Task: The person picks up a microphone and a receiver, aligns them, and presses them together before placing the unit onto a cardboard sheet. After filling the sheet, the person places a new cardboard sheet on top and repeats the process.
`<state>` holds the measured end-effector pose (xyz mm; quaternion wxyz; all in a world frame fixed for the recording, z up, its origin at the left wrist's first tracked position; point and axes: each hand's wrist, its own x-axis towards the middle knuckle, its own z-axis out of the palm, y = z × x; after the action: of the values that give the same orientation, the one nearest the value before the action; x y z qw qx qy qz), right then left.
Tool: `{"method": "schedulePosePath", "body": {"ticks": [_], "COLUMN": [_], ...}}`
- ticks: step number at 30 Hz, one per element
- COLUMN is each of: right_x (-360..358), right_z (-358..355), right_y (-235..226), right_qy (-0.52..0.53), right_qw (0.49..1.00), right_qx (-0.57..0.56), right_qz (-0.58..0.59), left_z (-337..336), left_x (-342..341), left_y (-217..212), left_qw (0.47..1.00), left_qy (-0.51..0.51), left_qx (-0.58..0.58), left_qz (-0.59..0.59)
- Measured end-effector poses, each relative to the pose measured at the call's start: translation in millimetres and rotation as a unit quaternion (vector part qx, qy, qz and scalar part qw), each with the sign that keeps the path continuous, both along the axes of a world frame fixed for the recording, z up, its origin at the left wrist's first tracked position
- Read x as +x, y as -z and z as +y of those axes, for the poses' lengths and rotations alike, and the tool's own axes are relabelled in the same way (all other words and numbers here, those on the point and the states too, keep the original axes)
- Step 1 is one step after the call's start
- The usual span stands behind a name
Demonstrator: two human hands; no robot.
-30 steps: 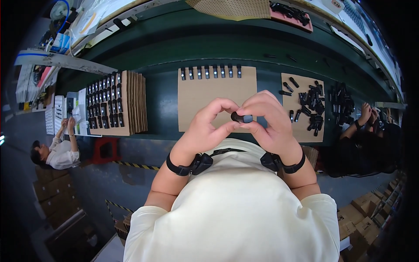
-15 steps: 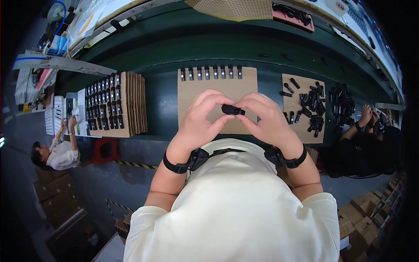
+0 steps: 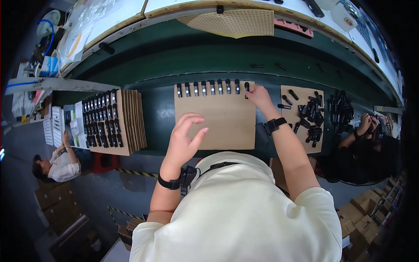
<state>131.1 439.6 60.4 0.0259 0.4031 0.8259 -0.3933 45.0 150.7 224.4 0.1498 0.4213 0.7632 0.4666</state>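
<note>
A brown cardboard sheet (image 3: 218, 126) lies in front of me on the dark green bench. Along its far edge stretches a row of small black microphones (image 3: 212, 87), each with a rounded dark top and a pale dot. At the row's right end my right hand (image 3: 259, 97) pinches one more microphone (image 3: 247, 86) by its lower part, against the sheet's far right corner. Above the sheet's left half hovers my left hand (image 3: 182, 136), fingers curved and apart, with nothing in it.
To the right, loose microphones are scattered on another cardboard sheet (image 3: 288, 135), with a dark pile (image 3: 340, 107) beyond. Stacked cardboard sheets (image 3: 135, 118) bearing ordered rows stand to the left. A co-worker (image 3: 61, 163) sits far left, another (image 3: 366, 148) far right. A white shelf (image 3: 174, 5) runs behind.
My hands have parted. The right one has carried the microphone from between them to the right end of the row; the left has let go and opened. The whole view has shifted slightly.
</note>
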Motion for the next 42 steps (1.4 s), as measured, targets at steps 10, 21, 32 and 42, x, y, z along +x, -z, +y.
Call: {"method": "schedulePosePath", "body": {"ticks": [10,21,32,42], "right_x": [-23.4,-24.2,-55.9,-107.2], "right_z": [12.8,12.4,82.0,112.8], "right_y": [35.7,34.7,39.0,73.3], "right_qy": [-0.008,-0.006,-0.107,-0.265], "right_qw": [0.998,0.996,0.956,0.946], "right_qx": [0.049,0.075,0.224,0.154], "right_qz": [-0.025,-0.040,0.160,0.105], "left_z": [3.2,15.0,25.7,29.2], "left_x": [-17.5,-21.9,-21.9,-14.8], "left_y": [18.6,24.1,31.3,29.2], "left_qw": [0.998,0.996,0.992,0.987], "left_qy": [-0.036,-0.023,-0.042,-0.086], "left_qx": [-0.037,-0.061,-0.089,-0.121], "left_qz": [-0.034,-0.062,-0.074,-0.055]}}
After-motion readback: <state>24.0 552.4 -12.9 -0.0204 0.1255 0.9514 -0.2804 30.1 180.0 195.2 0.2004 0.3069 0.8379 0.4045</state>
